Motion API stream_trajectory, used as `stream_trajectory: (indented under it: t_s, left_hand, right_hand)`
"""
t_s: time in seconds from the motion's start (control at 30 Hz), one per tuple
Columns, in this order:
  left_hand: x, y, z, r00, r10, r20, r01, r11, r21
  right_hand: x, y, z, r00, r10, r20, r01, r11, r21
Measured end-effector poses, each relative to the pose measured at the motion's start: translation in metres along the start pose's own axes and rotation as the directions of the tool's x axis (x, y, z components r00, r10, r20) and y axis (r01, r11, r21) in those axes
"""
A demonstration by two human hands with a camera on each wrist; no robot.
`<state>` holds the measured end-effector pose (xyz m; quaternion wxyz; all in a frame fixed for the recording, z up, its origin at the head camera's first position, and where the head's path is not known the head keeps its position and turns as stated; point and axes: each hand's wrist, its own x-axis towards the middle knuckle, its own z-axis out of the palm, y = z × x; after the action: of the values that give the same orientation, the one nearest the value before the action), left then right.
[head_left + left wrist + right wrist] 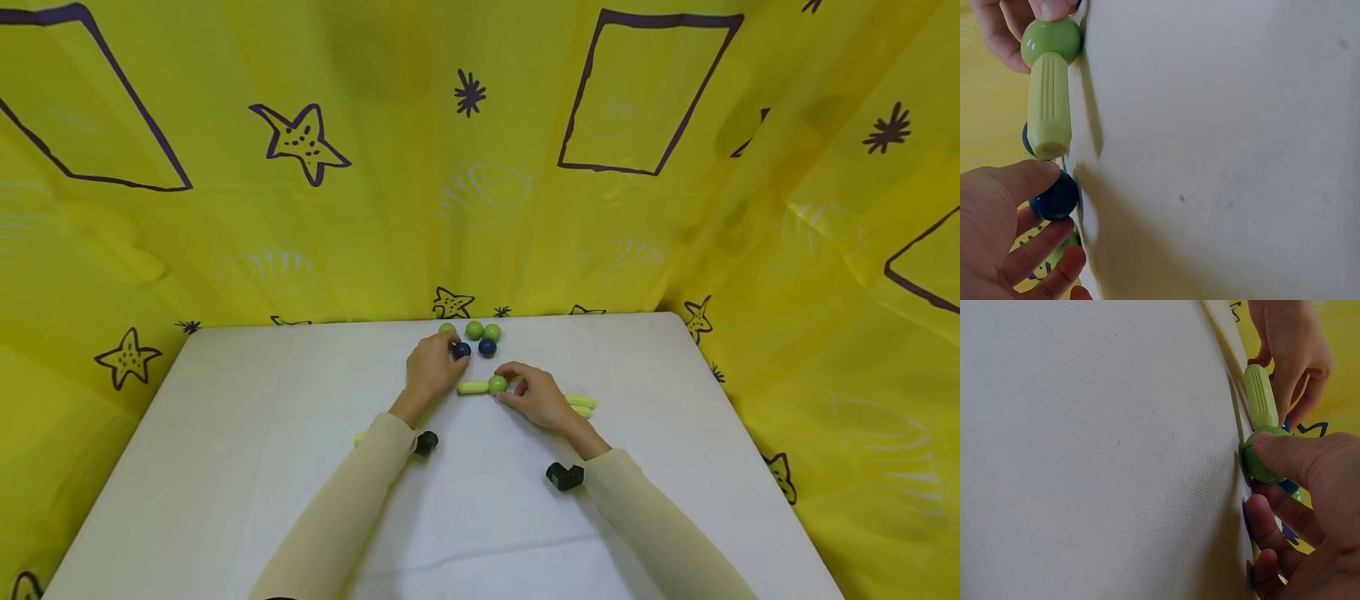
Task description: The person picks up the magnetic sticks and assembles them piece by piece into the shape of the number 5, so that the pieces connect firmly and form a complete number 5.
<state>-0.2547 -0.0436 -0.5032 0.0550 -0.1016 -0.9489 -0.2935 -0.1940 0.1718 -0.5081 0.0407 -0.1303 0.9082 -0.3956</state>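
Note:
My left hand (431, 368) pinches a dark blue ball (1057, 197) between thumb and fingers, over the far part of the table. To its right, my right hand (542, 402) holds a green ball (497, 384) by its sides. A pale green ribbed rod (472, 387) sticks out of that ball toward the left, its near end facing the left wrist camera. The rod's free end (1050, 149) comes close to the left thumb and the blue ball in the left wrist view.
Behind the hands lie green balls (474, 331) and another blue ball (487, 347). More pale green rods (581, 402) lie beyond the right hand; another rod (359, 438) shows past the left sleeve. Small black pieces (565, 477) sit by both wrists. Yellow patterned cloth (375, 217) surrounds the white table (480, 508).

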Motion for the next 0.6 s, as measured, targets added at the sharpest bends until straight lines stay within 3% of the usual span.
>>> stream_trajectory:
  t_s: [0.27, 0.43, 0.6]
  left_hand:
    - [-0.003, -0.008, -0.006, 0.998, 0.011, 0.061, -0.006, 0.997, -0.082]
    - [-0.008, -0.014, -0.011, 0.994, 0.000, 0.106, 0.021, 0.980, -0.199]
    - [-0.014, -0.023, -0.020, 0.988, 0.010, 0.157, 0.030, 0.967, -0.252]
  right_hand:
    - [-0.002, -0.002, 0.001, 1.000, -0.026, -0.005, 0.026, 1.000, 0.010]
    - [-0.002, -0.002, -0.001, 1.000, -0.026, -0.004, 0.026, 0.999, 0.018]
    - [0.000, -0.001, -0.002, 1.000, -0.022, 0.003, 0.022, 1.000, 0.012]
